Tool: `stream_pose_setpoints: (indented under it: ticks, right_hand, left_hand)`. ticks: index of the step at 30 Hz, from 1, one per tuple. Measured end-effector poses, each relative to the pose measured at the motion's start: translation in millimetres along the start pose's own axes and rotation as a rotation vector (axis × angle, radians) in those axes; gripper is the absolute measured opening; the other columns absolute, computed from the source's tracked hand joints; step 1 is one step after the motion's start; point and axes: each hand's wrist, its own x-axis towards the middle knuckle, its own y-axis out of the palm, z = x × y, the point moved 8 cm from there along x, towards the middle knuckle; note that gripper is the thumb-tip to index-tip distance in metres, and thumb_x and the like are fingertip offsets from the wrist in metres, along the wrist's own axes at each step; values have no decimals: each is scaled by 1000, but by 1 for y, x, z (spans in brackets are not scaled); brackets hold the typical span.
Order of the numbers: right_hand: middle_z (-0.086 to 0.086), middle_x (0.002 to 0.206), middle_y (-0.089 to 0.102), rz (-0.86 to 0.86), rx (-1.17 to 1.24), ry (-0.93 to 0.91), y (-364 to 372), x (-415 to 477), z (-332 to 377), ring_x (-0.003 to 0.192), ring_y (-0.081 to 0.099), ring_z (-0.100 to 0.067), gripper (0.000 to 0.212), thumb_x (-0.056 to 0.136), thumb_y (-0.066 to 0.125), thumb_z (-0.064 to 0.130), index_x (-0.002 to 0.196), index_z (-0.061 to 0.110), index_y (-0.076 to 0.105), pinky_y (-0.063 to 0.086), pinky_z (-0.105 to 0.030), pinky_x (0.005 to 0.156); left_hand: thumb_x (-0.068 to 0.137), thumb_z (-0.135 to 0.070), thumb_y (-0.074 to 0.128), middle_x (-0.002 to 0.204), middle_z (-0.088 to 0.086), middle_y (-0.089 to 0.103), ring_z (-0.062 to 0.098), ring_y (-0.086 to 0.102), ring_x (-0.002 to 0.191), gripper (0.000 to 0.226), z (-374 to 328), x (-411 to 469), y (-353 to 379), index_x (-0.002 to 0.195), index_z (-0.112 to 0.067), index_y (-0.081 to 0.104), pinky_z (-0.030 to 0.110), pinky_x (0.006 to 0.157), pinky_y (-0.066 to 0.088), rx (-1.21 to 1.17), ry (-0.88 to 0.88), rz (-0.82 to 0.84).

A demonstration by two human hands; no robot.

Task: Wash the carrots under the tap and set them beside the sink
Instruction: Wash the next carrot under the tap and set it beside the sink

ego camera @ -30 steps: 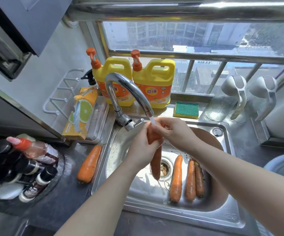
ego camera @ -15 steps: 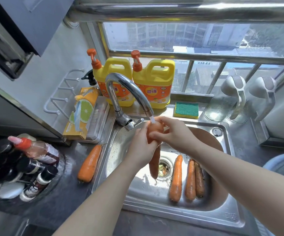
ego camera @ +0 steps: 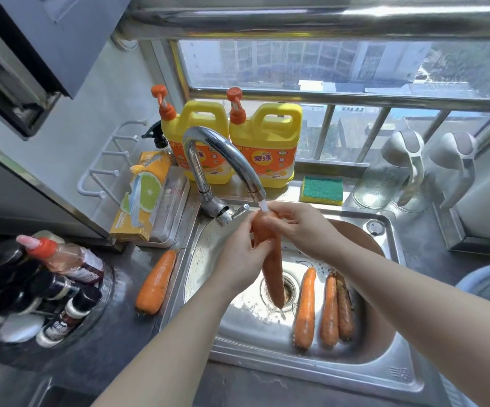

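Orange and wet, the held carrot (ego camera: 273, 265) hangs tip-down over the drain (ego camera: 293, 284), its thick end right under the spout of the tap (ego camera: 223, 154). The left hand (ego camera: 239, 259) wraps round its upper half while the right hand (ego camera: 299, 227) pinches the top with curled fingers. To wash it well, turn it and rub along its whole length under the stream, which seems thin from here. Three more carrots (ego camera: 329, 312) lie in the sink (ego camera: 399, 374) to the right, and one carrot (ego camera: 157, 282) rests on the counter (ego camera: 120, 318) just left of the rim. Behind stand two yellow detergent jugs (ego camera: 267, 145); the right label reads 奇强.
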Motion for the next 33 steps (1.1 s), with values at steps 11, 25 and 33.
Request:
stream_pose_setpoints:
  ticks: [11, 25, 33]
  right_hand:
    - [4, 109, 76, 91, 175, 41, 5, -3, -4, 110, 70, -17, 20, 100, 63, 25, 116, 24, 73, 51, -41, 104]
    - [-2, 107, 78, -15, 445, 136, 7, -8, -9, 109, 71, -18, 21, 95, 69, 22, 114, 18, 76, 53, -30, 99]
    - [2, 89, 78, -21, 224, 178, -2, 0, -3, 87, 73, -10, 15, 80, 84, 30, 90, 20, 79, 55, -28, 82]
  left_hand:
    - [79, -41, 68, 116, -15, 71, 14, 68, 111, 48, 8, 2, -1, 121, -61, 54, 49, 100, 52, -112, -27, 32]
    - [64, -67, 73, 121, -7, 66, 14, 67, 110, 51, -2, 1, -2, 112, -58, 59, 47, 97, 54, -135, -44, -92]
    - [81, -34, 79, 117, -3, 67, 11, 65, 108, 48, -4, -3, -1, 124, -42, 61, 44, 98, 53, -56, 9, -102]
